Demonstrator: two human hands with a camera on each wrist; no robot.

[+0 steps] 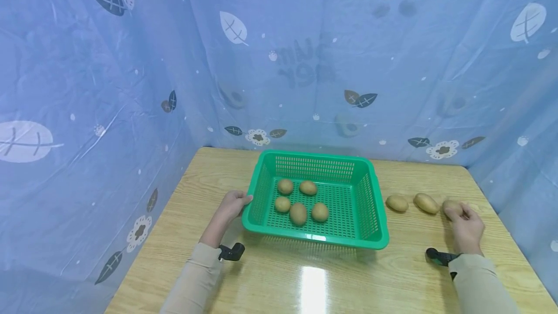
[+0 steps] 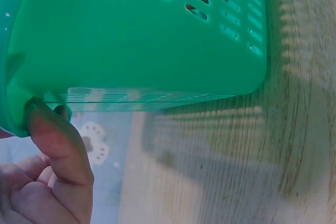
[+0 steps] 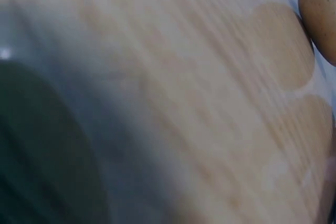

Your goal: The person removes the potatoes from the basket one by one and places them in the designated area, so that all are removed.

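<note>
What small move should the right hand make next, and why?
Probably lift the rightmost potato off the table: the right hand holds it, five other potatoes lie in the green basket, and the left hand grips that basket's rim.

Table: one, pale wood-grain top, glossy, far corners rounded. Backdrop sheet, hung behind the table: blue, creased, printed with white flowers with brown centres, dark leaves and pale leaves (faint grey lettering also shows, above the table's far edge). Left sheet, beside the table: matching blue, leaf-and-flower print, shiny creases. Right sheet, beside the table: blue, softly folded. Light: one bright white reflection, on the table's near part.
</note>
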